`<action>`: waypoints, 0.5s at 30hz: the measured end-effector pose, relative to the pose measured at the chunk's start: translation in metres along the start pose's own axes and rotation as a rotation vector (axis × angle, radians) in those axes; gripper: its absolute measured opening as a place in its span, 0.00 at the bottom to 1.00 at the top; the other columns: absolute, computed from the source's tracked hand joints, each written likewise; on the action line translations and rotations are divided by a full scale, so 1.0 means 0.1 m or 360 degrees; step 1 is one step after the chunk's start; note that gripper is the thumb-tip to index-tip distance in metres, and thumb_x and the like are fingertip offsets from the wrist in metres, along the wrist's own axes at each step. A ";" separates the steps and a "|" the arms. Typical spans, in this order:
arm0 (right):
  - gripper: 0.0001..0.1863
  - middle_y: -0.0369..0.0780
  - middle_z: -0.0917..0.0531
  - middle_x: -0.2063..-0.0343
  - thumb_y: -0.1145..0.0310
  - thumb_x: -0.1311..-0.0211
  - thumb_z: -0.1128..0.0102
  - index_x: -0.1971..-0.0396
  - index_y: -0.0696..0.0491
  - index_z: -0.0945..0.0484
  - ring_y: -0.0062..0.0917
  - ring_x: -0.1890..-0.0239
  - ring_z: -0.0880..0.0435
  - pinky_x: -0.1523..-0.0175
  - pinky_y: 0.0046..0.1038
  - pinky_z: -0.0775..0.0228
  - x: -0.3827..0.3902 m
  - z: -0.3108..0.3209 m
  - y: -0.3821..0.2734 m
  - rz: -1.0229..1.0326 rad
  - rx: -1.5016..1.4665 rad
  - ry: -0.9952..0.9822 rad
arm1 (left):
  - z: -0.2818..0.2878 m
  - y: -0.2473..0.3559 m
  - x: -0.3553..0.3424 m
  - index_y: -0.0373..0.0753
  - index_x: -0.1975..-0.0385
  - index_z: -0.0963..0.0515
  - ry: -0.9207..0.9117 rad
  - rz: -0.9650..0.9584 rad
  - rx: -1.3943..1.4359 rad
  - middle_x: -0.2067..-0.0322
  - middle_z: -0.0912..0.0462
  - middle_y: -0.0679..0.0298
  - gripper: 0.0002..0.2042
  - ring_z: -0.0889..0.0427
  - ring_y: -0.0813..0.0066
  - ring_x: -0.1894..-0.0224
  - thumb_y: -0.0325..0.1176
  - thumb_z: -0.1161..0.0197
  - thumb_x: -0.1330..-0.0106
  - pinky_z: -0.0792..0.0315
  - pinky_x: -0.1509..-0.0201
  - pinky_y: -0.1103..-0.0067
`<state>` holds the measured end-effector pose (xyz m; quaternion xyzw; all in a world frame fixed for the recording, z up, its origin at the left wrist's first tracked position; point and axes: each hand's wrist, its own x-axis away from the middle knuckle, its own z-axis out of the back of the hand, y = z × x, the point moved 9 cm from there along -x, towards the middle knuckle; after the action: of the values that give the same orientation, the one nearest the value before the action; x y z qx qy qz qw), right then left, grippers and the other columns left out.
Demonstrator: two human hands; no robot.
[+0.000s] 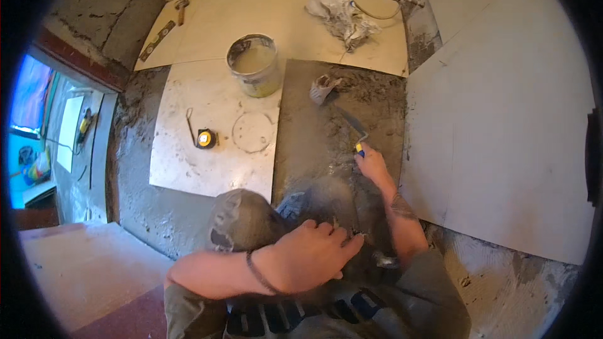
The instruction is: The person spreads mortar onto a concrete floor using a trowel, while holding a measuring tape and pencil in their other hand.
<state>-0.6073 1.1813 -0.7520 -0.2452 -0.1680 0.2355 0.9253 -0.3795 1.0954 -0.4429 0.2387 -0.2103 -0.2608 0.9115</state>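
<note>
A pointed trowel [352, 120] with a yellow and blue handle is in my right hand [372, 166], its blade angled forward and left over wet grey mortar [308, 132]. In front of my body, my left hand [314, 254] lies over my leg with its back upward and fingers slightly bent and apart. Nothing shows in it, though its palm is hidden. Just beyond the trowel's tip, a crumpled grey-white scrap [321, 90] rests on the mortar. My bent knees [245, 220] are close to its near side.
A bucket of greyish liquid [254, 66] and a tape measure [205, 139] stand on a pale floor tile [213, 169]. Farther off lie a spirit level [157, 41], a hammer [181, 11] and a dirty plastic bag [342, 12]. Tiled wall [496, 125] rises at right.
</note>
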 end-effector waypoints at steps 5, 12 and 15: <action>0.20 0.57 0.20 0.66 0.64 0.45 0.46 0.54 0.60 0.29 0.52 0.61 0.21 0.55 0.46 0.30 -0.80 0.44 -0.04 -0.0215 0.0072 0.0302 | -0.03 -0.01 0.07 0.40 0.41 0.35 0.0028 0.0089 -0.0155 0.56 0.24 0.57 0.29 0.23 0.65 0.59 0.44 0.40 0.43 0.29 0.58 0.75; 0.25 0.55 0.20 0.64 0.68 0.44 0.49 0.45 0.59 0.35 0.50 0.60 0.20 0.57 0.46 0.28 -0.86 0.02 0.01 -0.0308 0.0337 -0.0178 | -0.01 0.03 0.19 0.41 0.42 0.33 0.0171 -0.0041 -0.0191 0.62 0.25 0.62 0.25 0.24 0.69 0.63 0.40 0.46 0.41 0.31 0.59 0.76; 0.26 0.55 0.20 0.64 0.69 0.45 0.48 0.45 0.59 0.35 0.49 0.59 0.20 0.57 0.45 0.28 -0.71 0.21 0.03 -0.0213 0.0348 -0.0066 | 0.11 0.00 0.22 0.37 0.46 0.30 0.0364 -0.0140 -0.0106 0.63 0.25 0.59 0.21 0.25 0.70 0.66 0.32 0.48 0.42 0.34 0.66 0.79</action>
<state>-0.6764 1.1550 -0.7498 -0.1263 -0.1766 0.1951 0.9565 -0.3683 1.0795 -0.4280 0.2456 -0.0856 -0.2784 0.9246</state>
